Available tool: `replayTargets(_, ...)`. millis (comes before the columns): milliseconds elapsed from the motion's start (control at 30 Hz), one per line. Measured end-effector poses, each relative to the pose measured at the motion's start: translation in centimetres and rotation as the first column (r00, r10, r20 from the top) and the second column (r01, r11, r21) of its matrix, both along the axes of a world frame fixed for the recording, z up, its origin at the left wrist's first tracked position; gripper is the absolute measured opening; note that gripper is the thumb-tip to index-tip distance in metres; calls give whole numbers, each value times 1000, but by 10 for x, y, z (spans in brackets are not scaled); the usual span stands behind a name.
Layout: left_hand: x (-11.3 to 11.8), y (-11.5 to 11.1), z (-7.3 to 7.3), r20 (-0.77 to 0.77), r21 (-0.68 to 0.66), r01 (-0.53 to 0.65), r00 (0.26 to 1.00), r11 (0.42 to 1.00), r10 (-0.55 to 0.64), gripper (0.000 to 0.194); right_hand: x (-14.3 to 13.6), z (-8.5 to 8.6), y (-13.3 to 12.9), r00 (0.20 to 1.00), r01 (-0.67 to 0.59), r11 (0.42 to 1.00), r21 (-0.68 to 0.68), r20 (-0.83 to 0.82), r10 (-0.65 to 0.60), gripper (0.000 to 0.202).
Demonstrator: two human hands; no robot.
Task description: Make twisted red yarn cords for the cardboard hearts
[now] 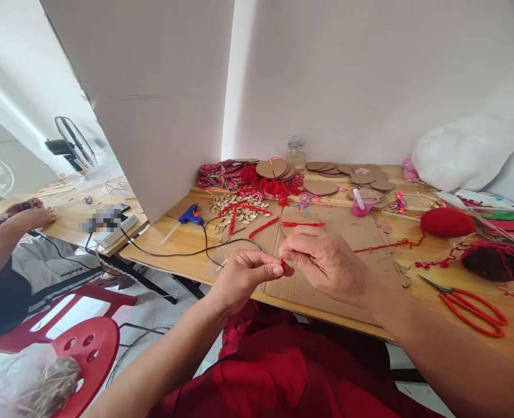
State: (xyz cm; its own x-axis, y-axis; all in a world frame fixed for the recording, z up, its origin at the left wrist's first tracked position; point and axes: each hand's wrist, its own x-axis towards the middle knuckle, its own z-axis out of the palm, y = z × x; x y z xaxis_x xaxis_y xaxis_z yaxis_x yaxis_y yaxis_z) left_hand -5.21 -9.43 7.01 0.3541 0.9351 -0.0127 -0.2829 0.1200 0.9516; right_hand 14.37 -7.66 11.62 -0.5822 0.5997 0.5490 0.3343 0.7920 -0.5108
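Note:
My left hand (252, 273) is closed, thumb and forefinger pinching a short bit of red yarn (284, 265). My right hand (326, 258) meets it there, its fingers closed at the same spot; the fingertips hide most of the yarn. Both hands are above the front of a cardboard sheet (348, 235) on the wooden table. Just beyond them lie two twisted lengths of red yarn, one slanted (264, 227) and one nearly straight (304, 224). More red yarn strands (233, 217) rest on a pile of pale, shell-like pieces (217, 204).
A blue glue gun (191, 215) with its cord lies left. Red-handled scissors (474, 310), a red yarn ball (447, 223) and a dark red skein (498, 261) are right. Cardboard discs (322, 187) and a glass jar (296, 154) stand behind. Another person's arm (4, 244) is far left.

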Motion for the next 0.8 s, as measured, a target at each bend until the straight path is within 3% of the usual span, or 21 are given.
replayTargets(167, -2, -3, 16, 194, -111, 64, 980, 992, -41, 15, 1, -28, 11, 990, 10, 970, -242, -134, -43, 24)
replayTargets(267, -4, 2, 24, 317, -104, -4, 948, 995, 37, 13, 0, -51, 8, 987, 20, 931, -363, -143, -77, 27)
replayTargets(400, -5, 11, 27, 394, -125, -122, 905, 985, 162, 9, -5, -64, -7, 991, 107, 926, -363, -33, -127, 25)
replayTargets(600, 2, 14, 20, 337, -123, -218, 908, 968, 247, 14, -9, -52, -24, 994, 101, 966, -238, 70, -87, 28)
replayTargets(700, 5, 14, 12, 196, 18, -304, 935, 952, 295, 16, -5, -39, -27, 990, 106, 984, -144, 113, -90, 25)
replayTargets(800, 5, 12, 2, -23, 158, -246, 967, 956, 253, 16, 0, -23, -25, 990, 87, 995, -46, 111, -81, 25)
